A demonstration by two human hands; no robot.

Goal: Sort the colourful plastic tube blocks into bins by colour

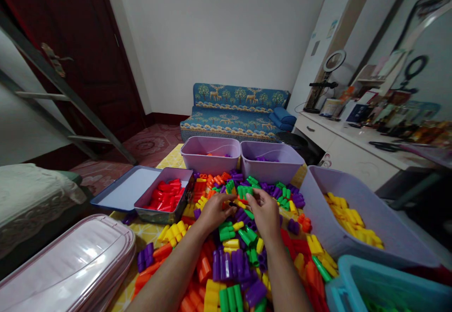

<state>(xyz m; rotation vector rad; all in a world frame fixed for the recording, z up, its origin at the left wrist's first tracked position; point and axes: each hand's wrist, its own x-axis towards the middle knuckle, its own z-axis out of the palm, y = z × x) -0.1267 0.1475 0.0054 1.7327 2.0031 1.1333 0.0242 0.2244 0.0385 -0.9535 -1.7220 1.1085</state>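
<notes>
Right hand (264,211) pinches a green block (243,192) over the table's (173,160) middle; left hand (214,212) beside it, fingers curled, grip cannot be told; mixed tube blocks (228,265) beneath, red-filled box (155,216) toward left edge, lilac bins (210,163) along far edge, yellow-filled bin (322,222) at right edge.

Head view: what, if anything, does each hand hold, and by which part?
The right hand holds a green piece by its right end; whether the left hand holds anything cannot be told.
</notes>
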